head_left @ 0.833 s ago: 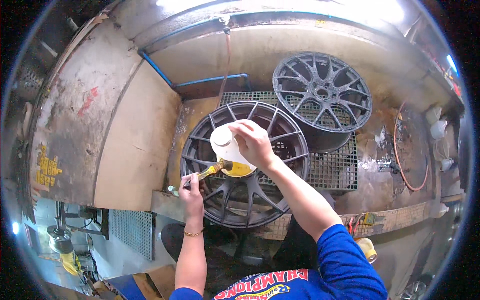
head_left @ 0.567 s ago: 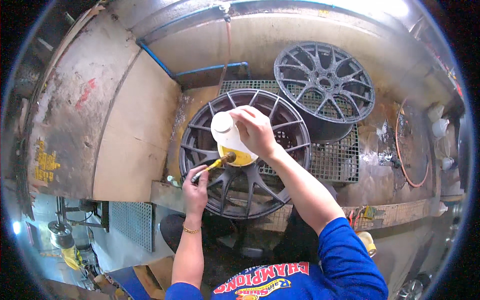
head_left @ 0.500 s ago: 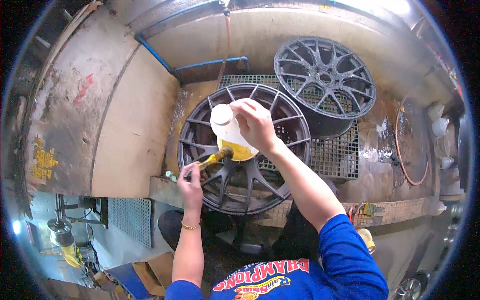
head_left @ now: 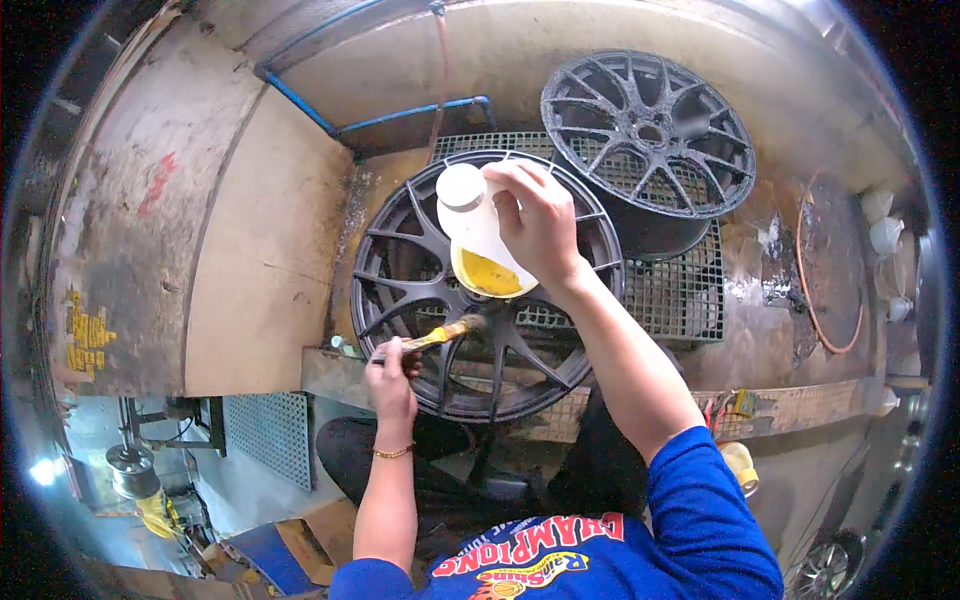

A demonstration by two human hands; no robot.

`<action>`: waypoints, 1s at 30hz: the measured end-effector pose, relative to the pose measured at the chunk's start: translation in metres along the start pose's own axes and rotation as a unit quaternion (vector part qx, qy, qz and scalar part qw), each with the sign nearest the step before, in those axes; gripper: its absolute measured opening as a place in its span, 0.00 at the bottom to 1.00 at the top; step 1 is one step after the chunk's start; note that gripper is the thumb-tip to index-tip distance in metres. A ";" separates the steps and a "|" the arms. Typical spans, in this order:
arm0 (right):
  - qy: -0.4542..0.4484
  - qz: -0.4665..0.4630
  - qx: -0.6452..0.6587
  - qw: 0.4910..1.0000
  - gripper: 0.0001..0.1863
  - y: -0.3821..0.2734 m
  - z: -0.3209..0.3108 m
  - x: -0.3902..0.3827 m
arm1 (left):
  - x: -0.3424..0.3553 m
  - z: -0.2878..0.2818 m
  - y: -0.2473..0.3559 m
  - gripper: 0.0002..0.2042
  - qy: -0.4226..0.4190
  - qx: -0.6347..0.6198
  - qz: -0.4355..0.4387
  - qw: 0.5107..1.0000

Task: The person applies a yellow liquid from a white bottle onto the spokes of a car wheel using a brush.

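My right hand (head_left: 538, 218) is closed round a white plastic jug (head_left: 475, 228) with a round white cap. Its cut-open side shows yellow inside. The jug is held over the middle of a dark grey wheel rim (head_left: 392, 288) lying face up. My left hand (head_left: 392, 378) grips a paintbrush (head_left: 432, 338) by the handle. Its dark bristles are over the spokes just below the jug's open side, apart from it; whether they touch the rim I cannot tell.
A second wheel rim (head_left: 655, 125), grey and wet-looking, sits on the right of a green plastic grating (head_left: 690, 300). A wooden panel (head_left: 265, 240) stands at the left. An orange hose (head_left: 812, 290) curves along the right. A blue pipe (head_left: 410, 117) runs behind.
The brush has come out of the jug and down toward the spokes. My right hand has moved the jug slightly up and to the right.
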State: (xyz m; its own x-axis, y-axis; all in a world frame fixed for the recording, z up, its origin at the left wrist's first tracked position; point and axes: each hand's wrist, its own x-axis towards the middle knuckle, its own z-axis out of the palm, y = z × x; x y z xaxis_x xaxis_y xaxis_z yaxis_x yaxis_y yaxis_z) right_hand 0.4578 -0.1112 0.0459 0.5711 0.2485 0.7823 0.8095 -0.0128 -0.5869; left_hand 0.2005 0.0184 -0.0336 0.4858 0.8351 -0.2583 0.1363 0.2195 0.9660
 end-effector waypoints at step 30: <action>0.022 -0.009 -0.012 1.000 0.15 0.003 -0.027 0.006 | 0.035 0.046 -0.024 0.10 -0.059 0.339 0.243 0.907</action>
State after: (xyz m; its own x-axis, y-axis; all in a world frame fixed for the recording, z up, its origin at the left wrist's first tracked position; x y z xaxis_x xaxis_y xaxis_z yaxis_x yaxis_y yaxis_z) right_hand 0.4674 -0.1361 0.0540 0.5607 0.2061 0.8020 0.8230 -0.0323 -0.5671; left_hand 0.2542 0.0193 -0.0663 0.7141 0.6818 0.1591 0.3614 -0.5536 0.7502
